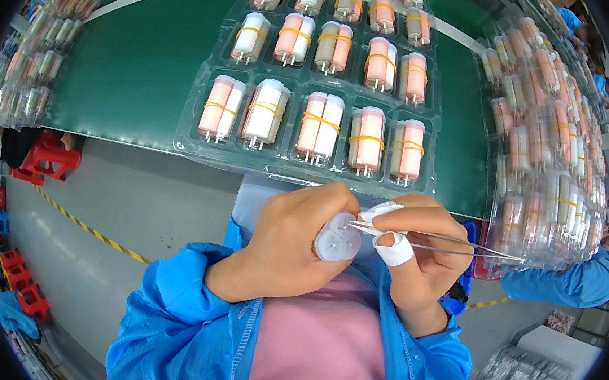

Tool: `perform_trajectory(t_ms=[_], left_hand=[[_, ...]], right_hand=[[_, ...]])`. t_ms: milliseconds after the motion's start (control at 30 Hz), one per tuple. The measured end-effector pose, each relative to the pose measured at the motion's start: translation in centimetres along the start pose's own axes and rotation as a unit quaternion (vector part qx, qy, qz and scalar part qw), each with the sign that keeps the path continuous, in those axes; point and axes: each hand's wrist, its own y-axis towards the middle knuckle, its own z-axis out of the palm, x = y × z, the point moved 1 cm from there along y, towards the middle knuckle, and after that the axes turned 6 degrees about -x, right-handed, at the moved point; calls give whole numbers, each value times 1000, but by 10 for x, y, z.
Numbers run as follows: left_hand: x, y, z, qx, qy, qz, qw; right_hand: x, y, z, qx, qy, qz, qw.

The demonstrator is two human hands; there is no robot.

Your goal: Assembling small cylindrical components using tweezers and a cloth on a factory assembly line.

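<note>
My left hand is closed around a bundle of small cylinders, its rounded, pale translucent ends turned up toward me. The sides of the bundle are mostly hidden by my fingers. In my right hand, a pair of thin metal tweezers is pinched between thumb and fingers, both wrapped in white tape or cots. The tweezer tips meet the upper part of the bundle's end face. Just beyond my hands lies a clear plastic tray of pink, white and grey cylinder bundles held by yellow rubber bands, with metal pins at their near ends.
The tray rests on a green worktop, reaching its near edge. Stacked trays of similar cylinders rise at the right, and more trays stand far left. A blue sleeve of another person is at right. Red stools stand left.
</note>
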Motion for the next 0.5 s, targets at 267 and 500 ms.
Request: perform_trajectory(t_ms=[267,500], left_hand=[[2,0,-1,19,-37,-26,999],[6,-1,0,-2,-23,-6,1000]], right_hand=[[0,0,2,20,-22,-10,1000],[2,3,5,39,-77,-35,996]])
